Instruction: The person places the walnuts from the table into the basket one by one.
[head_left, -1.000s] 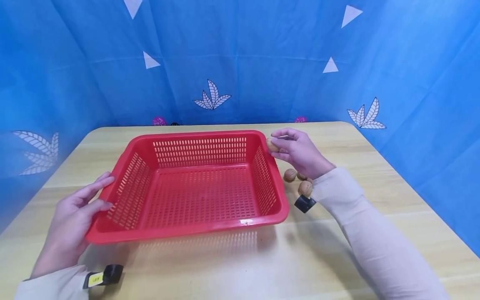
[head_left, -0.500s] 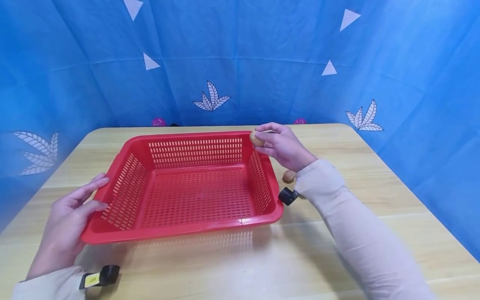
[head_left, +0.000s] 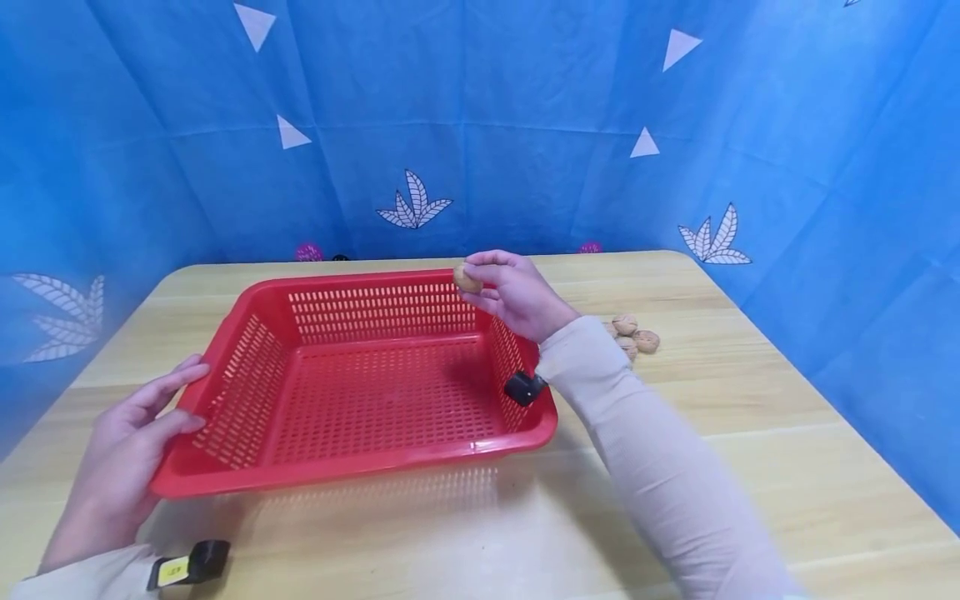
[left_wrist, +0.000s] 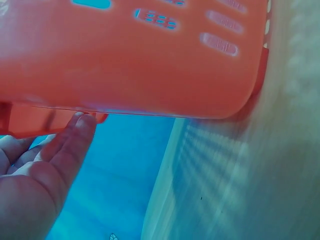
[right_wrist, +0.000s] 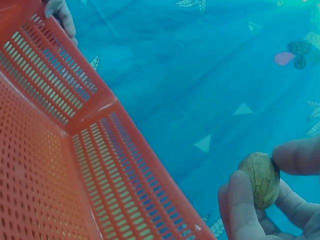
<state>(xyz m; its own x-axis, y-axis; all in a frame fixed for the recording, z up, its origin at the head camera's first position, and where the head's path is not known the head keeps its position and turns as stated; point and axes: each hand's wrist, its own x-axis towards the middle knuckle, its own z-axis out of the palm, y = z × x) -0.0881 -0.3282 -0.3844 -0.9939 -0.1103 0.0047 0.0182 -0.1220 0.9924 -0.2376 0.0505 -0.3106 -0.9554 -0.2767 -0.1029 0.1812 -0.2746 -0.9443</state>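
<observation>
A red plastic basket [head_left: 360,454] with slotted walls fills the middle of the head view, its inside bare. My left hand [head_left: 135,442] grips its left rim, thumb on the inner side and fingers beneath; in the left wrist view fingers [left_wrist: 75,145] lie against the rim's underside. Between the fingertips of my right hand [head_left: 521,296] a walnut [right_wrist: 261,179] is pinched, held above the basket's far right part. Several more walnuts [head_left: 626,333] lie bunched on the table to the right, partly hidden by the right sleeve.
The pale wooden table [head_left: 750,433] extends around the basket, and the basket's shadow falls on it at the front. A blue patterned curtain [head_left: 525,183] hangs behind and at both sides. A small black camera [head_left: 525,387] sits at the right wrist.
My right hand has carried the walnut leftward from outside the basket's right rim to over its inside. The left hand keeps its grip; the basket appears slightly further left.
</observation>
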